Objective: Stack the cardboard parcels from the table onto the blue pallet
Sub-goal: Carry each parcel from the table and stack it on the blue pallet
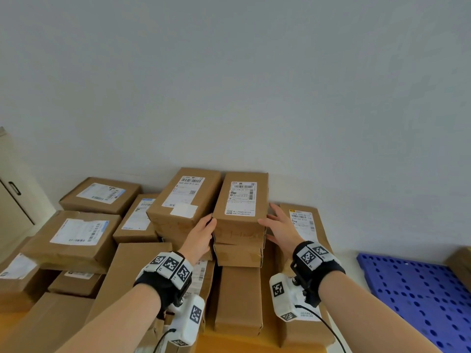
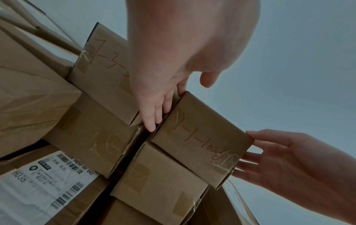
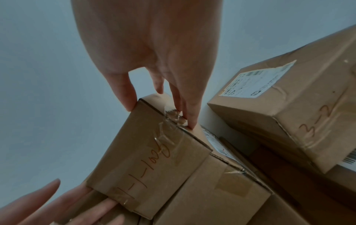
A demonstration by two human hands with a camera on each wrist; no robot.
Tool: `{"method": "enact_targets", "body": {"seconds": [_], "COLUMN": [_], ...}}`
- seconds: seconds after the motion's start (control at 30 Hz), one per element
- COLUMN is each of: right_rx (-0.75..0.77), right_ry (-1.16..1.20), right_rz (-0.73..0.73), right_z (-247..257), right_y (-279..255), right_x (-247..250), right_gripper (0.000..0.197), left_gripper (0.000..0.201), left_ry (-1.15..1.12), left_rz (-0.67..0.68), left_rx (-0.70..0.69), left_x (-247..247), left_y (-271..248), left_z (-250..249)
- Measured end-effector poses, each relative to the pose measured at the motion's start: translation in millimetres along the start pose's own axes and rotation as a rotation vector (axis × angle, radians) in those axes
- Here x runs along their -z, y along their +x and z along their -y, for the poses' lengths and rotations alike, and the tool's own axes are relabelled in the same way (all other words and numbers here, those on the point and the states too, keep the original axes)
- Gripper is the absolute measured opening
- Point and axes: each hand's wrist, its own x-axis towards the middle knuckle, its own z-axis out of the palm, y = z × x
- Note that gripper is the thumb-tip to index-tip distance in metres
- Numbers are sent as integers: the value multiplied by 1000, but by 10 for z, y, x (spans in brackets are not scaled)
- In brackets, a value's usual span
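Note:
A brown cardboard parcel [image 1: 240, 207] with a white shipping label lies on top of the pile on the table; "1-1-102" is handwritten on its near end [image 2: 198, 141] [image 3: 146, 167]. My left hand [image 1: 204, 230] [image 2: 154, 118] has straight fingers slipped into the gap along the parcel's left side. Against its right side lies my right hand [image 1: 277, 222] [image 3: 163, 106], fingers straight and thumb on the upper near corner. The parcel still rests on a smaller parcel [image 1: 238, 254]. The blue pallet [image 1: 418, 289] lies low at the right.
Several more parcels crowd the table: a labelled one [image 1: 183, 197] tight against the left, a long one [image 1: 303, 225] on the right, others to the far left. A beige cabinet [image 1: 15, 207] stands at the left edge. Another brown box [image 1: 461, 263] sits beyond the pallet.

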Motion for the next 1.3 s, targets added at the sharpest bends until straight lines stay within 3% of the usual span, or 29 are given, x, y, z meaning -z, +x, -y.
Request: {"method": "enact_targets", "body": {"seconds": [0.13, 0.33, 0.6, 0.73, 0.97, 1.3], "right_rx": [15, 33, 54, 62, 116, 45], "right_ry": [7, 60, 116, 113, 120, 173], "right_rz": [12, -9, -17, -45, -145, -314], "right_z": [10, 44, 100, 66, -66, -317], "right_y": [0, -114, -544, -837, -1483, -2373], "right_x": [34, 85, 246, 333, 516, 1133], "right_gripper": [61, 61, 54, 61, 62, 64], "left_gripper": [45, 23, 19, 20, 53, 32], "left_ry": [-7, -15, 64, 55, 150, 87], "left_rz": [7, -3, -3, 9, 129, 363], "left_rx": [6, -70, -228, -267, -369, -313], "left_x": [5, -19, -135, -217, -385, -1201], "left_y": [7, -61, -251, -414, -724, -1192], "left_z": [4, -46, -75, -62, 67, 190]}}
